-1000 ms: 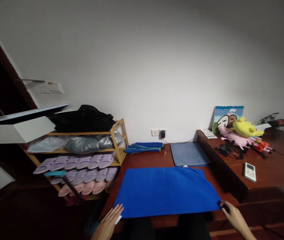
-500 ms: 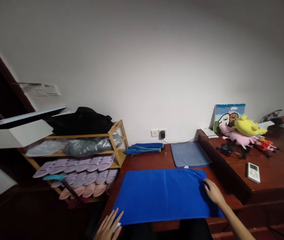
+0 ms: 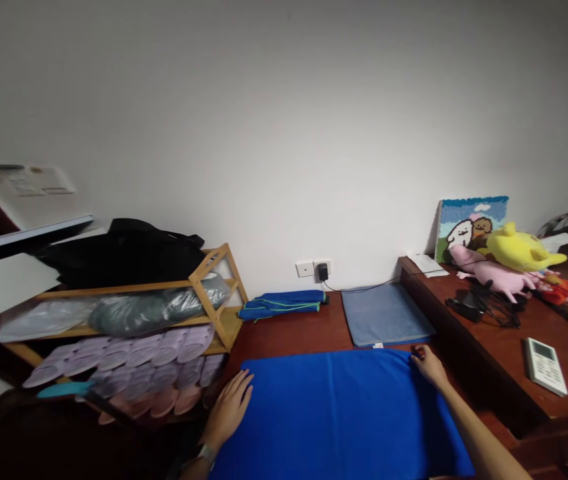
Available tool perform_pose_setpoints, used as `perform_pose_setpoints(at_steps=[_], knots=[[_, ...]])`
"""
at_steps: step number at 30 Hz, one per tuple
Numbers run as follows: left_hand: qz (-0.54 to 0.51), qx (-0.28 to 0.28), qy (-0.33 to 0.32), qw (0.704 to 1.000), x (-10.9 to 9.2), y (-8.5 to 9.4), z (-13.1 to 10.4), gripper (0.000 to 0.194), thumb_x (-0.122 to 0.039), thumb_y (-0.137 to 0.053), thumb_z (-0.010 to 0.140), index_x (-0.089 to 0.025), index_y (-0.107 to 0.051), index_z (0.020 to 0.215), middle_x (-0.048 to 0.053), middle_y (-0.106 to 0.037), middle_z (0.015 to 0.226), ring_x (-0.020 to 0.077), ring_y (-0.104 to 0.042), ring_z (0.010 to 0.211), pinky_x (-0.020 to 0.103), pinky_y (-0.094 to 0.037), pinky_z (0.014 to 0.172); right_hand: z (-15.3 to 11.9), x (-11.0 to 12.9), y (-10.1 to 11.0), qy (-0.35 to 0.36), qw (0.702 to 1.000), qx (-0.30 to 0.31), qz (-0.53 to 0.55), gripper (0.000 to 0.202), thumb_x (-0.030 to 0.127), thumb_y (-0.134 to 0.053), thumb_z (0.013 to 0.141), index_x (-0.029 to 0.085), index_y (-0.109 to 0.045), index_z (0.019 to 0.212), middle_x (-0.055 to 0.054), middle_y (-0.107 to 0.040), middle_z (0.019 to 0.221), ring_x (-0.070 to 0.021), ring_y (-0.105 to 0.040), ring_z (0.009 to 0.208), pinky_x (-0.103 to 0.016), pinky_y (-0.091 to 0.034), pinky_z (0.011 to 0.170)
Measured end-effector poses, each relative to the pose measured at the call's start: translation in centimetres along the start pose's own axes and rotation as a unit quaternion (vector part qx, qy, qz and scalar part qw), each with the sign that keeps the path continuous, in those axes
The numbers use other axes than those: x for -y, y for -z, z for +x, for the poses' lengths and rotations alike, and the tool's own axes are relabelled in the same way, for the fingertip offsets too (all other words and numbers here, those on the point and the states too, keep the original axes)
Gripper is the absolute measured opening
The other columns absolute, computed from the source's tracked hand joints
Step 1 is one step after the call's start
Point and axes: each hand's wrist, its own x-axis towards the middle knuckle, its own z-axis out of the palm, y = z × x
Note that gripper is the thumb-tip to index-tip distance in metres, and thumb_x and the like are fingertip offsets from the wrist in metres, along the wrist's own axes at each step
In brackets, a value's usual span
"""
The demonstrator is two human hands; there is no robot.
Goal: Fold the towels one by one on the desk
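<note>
A bright blue cloth (image 3: 334, 413) lies spread over the red-brown table (image 3: 284, 339), with a faint crease down its middle. My left hand (image 3: 230, 405) rests at the cloth's far left edge, fingers extended and nothing held. At the far right corner, my right hand (image 3: 427, 365) has its fingers curled together on the cloth's edge. Just beyond the cloth lies a flat grey-blue cloth (image 3: 387, 315) with a small white tag. A folded blue cloth with green edging (image 3: 284, 305) sits against the wall.
On the left, a wooden rack (image 3: 219, 293) holds a black bag (image 3: 129, 253), plastic-wrapped items and slippers. The raised surface at right carries plush toys (image 3: 519, 250), a picture (image 3: 474, 223), cables and a white remote (image 3: 545, 365). A black plug (image 3: 323, 271) is in the wall socket.
The view has shifted closer to the table. My left hand has moved from the cloth's near left corner to its far left edge. My right hand has moved to the far right corner.
</note>
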Motion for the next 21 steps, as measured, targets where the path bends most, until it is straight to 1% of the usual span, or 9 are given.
perform_pose_setpoints(at_steps=[2, 4, 6, 9, 12, 14, 15, 18, 21], knots=[[0.008, 0.022, 0.014, 1.000, 0.1, -1.4, 2.3, 0.051, -0.046, -0.036, 0.100, -0.025, -0.063, 0.138, 0.007, -0.059, 0.149, 0.0257, -0.053, 0.139, 0.046, -0.043, 0.117, 0.1, -0.3, -0.3, 0.022, 1.000, -0.004, -0.006, 0.028, 0.033, -0.052, 0.086, 0.024, -0.068, 0.107, -0.006, -0.076, 0.098, -0.0199, -0.073, 0.091, -0.027, -0.052, 0.078], [0.022, 0.051, 0.037, 0.998, 0.3, -2.8, 3.6, 0.054, -0.046, -0.035, 0.100, -0.024, -0.056, 0.145, 0.008, -0.053, 0.154, 0.0269, -0.047, 0.144, 0.048, -0.040, 0.118, 0.0, -0.7, -0.2, 0.046, 0.999, -0.011, -0.015, 0.028, 0.033, -0.050, 0.087, 0.025, -0.069, 0.105, -0.005, -0.075, 0.102, -0.0203, -0.071, 0.095, -0.028, -0.052, 0.082], [0.037, 0.070, 0.058, 0.995, 0.6, -3.9, 3.8, 0.057, -0.048, -0.035, 0.101, -0.024, -0.050, 0.150, 0.009, -0.047, 0.159, 0.0284, -0.041, 0.147, 0.051, -0.036, 0.119, -0.2, -0.9, -0.1, 0.065, 0.997, -0.027, -0.029, 0.031, 0.036, -0.045, 0.091, 0.025, -0.070, 0.106, -0.006, -0.073, 0.109, -0.0231, -0.069, 0.102, -0.033, -0.051, 0.088], [0.056, 0.065, 0.067, 0.994, 1.1, -5.0, 2.9, 0.059, -0.051, -0.034, 0.101, -0.026, -0.043, 0.154, 0.009, -0.040, 0.163, 0.0290, -0.035, 0.150, 0.053, -0.032, 0.121, -1.1, -0.5, -0.6, 0.081, 0.994, -0.060, -0.053, 0.044, 0.035, -0.032, 0.096, 0.025, -0.070, 0.117, -0.011, -0.067, 0.123, -0.0283, -0.063, 0.114, -0.044, -0.047, 0.099], [0.072, 0.052, 0.068, 0.994, 1.6, -5.2, 1.4, 0.060, -0.053, -0.034, 0.101, -0.028, -0.040, 0.156, 0.009, -0.038, 0.164, 0.0287, -0.035, 0.151, 0.053, -0.031, 0.120, -2.2, 0.5, -2.2, 0.133, 0.985, -0.078, -0.075, 0.050, 0.038, -0.028, 0.098, 0.026, -0.065, 0.130, -0.011, -0.061, 0.138, -0.0281, -0.055, 0.128, -0.046, -0.040, 0.111], [0.077, 0.053, 0.070, 0.993, 1.9, -4.9, 0.7, 0.061, -0.054, -0.033, 0.101, -0.029, -0.040, 0.156, 0.009, -0.037, 0.165, 0.0285, -0.035, 0.150, 0.052, -0.031, 0.120, -2.9, 1.1, -3.4, 0.164, 0.979, -0.067, -0.100, 0.053, 0.044, -0.030, 0.098, 0.026, -0.059, 0.140, -0.008, -0.056, 0.148, -0.0273, -0.047, 0.139, -0.046, -0.033, 0.118], [0.078, 0.057, 0.070, 0.993, 1.9, -4.7, 0.6, 0.060, -0.055, -0.032, 0.102, -0.029, -0.040, 0.156, 0.009, -0.036, 0.165, 0.0284, -0.035, 0.150, 0.052, -0.031, 0.120, -3.1, 1.3, -3.9, 0.166, 0.978, -0.054, -0.116, 0.056, 0.046, -0.030, 0.098, 0.026, -0.055, 0.144, -0.007, -0.052, 0.152, -0.0271, -0.042, 0.144, -0.047, -0.030, 0.121], [0.077, 0.074, 0.075, 0.991, 1.8, -4.1, 0.6, 0.060, -0.054, -0.034, 0.102, -0.029, -0.039, 0.156, 0.010, -0.035, 0.165, 0.0287, -0.036, 0.150, 0.053, -0.030, 0.120, -3.4, 1.5, -4.6, 0.132, 0.978, -0.016, -0.161, 0.062, 0.048, -0.027, 0.098, 0.026, -0.045, 0.153, -0.004, -0.042, 0.161, -0.0272, -0.030, 0.152, -0.050, -0.023, 0.125], [0.074, 0.090, 0.083, 0.990, 1.3, -3.6, 1.2, 0.059, -0.052, -0.035, 0.102, -0.029, -0.039, 0.156, 0.011, -0.035, 0.165, 0.0288, -0.034, 0.151, 0.054, -0.028, 0.121, -3.2, 1.2, -4.4, 0.102, 0.978, 0.004, -0.182, 0.063, 0.051, -0.026, 0.098, 0.031, -0.038, 0.157, -0.002, -0.035, 0.165, -0.0263, -0.026, 0.153, -0.050, -0.023, 0.124]])
